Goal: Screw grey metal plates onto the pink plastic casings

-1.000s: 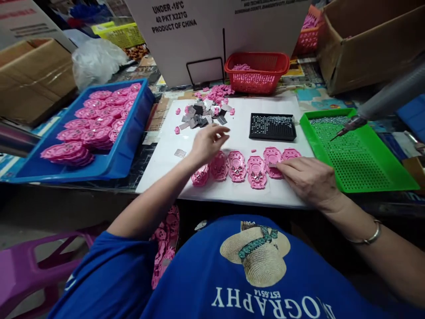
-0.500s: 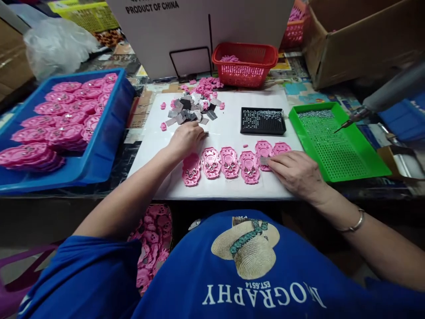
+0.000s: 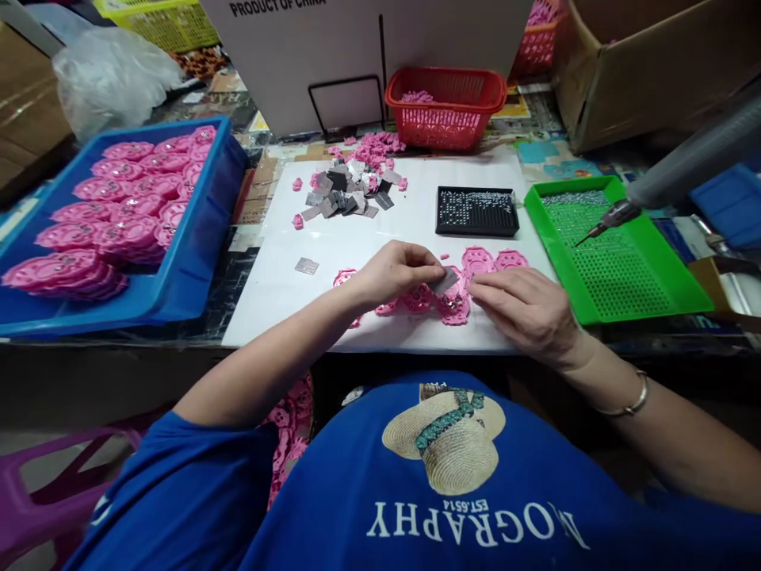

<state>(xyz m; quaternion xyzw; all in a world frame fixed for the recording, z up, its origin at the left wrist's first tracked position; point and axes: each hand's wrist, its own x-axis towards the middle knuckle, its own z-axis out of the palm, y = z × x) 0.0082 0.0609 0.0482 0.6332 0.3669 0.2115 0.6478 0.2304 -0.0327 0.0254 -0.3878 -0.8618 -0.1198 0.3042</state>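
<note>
My left hand (image 3: 401, 274) pinches a thin grey plate (image 3: 443, 281) over the row of pink parts, above the part (image 3: 455, 308) near the middle right. Beside it, my right hand (image 3: 526, 309) has its fingers closed over the right end of the row; what they grip, if anything, is hidden. Two more pink parts (image 3: 477, 262) show behind my right fingers. A single grey plate (image 3: 307, 266) lies on the white board (image 3: 267, 297) at the left. Behind it is a pile of grey plates (image 3: 342, 190) with small pink pieces (image 3: 377, 148).
A blue tray (image 3: 202, 238) of stacked pink parts stands left. Behind the board is a red basket (image 3: 445, 119). A black screw tray (image 3: 477, 226) and green tray (image 3: 654, 309) lie right, under a hanging screwdriver (image 3: 618, 212). Cardboard box (image 3: 642, 87) at back right.
My left hand has moved right from the left end of the row, carrying a grey plate. A single grey plate now shows on the board at left. My right hand has shifted only slightly.
</note>
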